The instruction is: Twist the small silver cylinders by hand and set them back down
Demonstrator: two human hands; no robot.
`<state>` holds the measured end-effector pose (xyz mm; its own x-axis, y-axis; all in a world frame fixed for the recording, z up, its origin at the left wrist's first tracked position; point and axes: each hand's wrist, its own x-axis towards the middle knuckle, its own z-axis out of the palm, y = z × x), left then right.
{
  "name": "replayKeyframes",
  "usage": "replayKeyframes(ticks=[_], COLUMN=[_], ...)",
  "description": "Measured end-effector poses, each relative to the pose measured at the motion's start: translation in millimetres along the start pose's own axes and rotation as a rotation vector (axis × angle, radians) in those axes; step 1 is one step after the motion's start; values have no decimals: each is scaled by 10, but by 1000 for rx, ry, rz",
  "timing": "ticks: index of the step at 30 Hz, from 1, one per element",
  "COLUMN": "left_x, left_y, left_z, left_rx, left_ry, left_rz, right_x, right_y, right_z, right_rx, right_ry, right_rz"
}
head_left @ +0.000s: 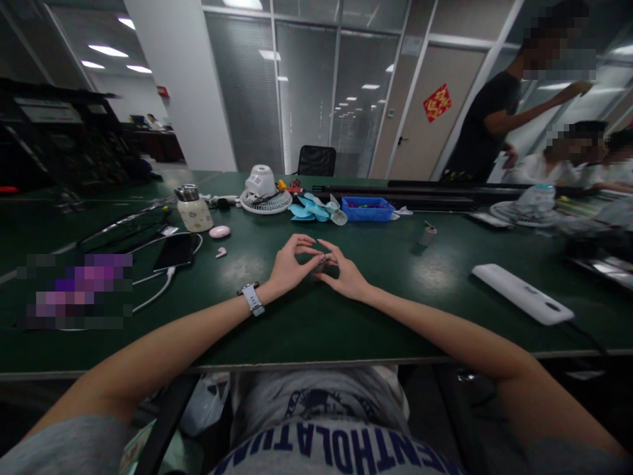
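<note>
My left hand point(291, 265) and my right hand point(347, 274) meet just above the green table, in the middle of the view. The thumb and fingers of both come together around a small dark greyish piece point(320, 266). My fingers cover most of it, and its kind cannot be made out. A watch with a pale strap point(254, 300) is on my left wrist. To the right of my hands, a small grey block with a short pin on top point(428, 234) stands on the table, touched by neither hand.
Behind my hands lie light-blue fan blades point(314, 208), a blue tray point(368, 210) and a white fan part point(266, 191). A bottle point(194, 210), pink case point(219, 231), earbud point(221, 252) and cabled phone point(175, 252) are left; a long white casing point(523, 294) is right. People are beyond.
</note>
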<state>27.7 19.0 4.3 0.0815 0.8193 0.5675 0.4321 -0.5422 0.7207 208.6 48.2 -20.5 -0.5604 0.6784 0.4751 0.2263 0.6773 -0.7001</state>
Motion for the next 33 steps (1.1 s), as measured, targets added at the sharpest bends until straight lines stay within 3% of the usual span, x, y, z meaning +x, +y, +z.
replayKeyframes(ticks=[5,7,9,12,17,21,26,33], left_x=[82,97,87,45,1,5,21,39], left_y=[-4,-88,-219,-416,-493,-415,-428,-485], left_z=[-54,-122,-192,-249,-206,-187,-190,-199], left_rx=[-23,-16,11,41,98,86,68,111], left_ry=[156,164,88,-118,-242,-215,-98,-51], left_rz=[29,12,-66,-191,-138,-167,-206,-237], right_x=[-4,-8,-15,-26,-19,14,76,94], right_y=[6,13,11,-4,-12,2,13,-5], right_z=[14,13,7,-3,0,10,-21,-275], right_rx=[-13,-44,-74,-93,-8,108,261,877], right_ry=[5,9,11,15,50,81,36,36], right_rz=[16,13,17,23,31,142,275,679])
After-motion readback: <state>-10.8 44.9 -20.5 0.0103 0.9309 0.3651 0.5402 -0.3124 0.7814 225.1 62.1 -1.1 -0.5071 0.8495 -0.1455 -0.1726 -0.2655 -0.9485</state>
